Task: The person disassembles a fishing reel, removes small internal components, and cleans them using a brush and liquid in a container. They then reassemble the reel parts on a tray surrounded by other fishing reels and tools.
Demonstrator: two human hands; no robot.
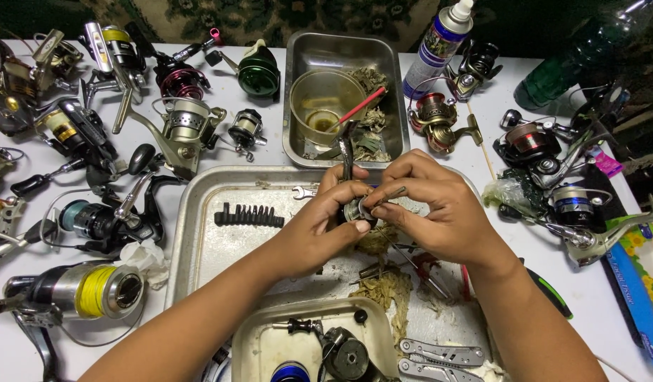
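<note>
Over the metal tray (199,233), the left hand (319,226) grips a small reel part (356,209); the right hand (440,209) pinches a thin tool (391,196) against it.

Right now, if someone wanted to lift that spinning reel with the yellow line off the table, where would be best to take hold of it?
Probably the reel with yellow line is best gripped around its dark body behind the spool, coming from above. It lies on its side on the white table with the spool facing right, so the body is exposed, while the line itself would slip.

Both hands (383,216) together, fingers curled
</note>
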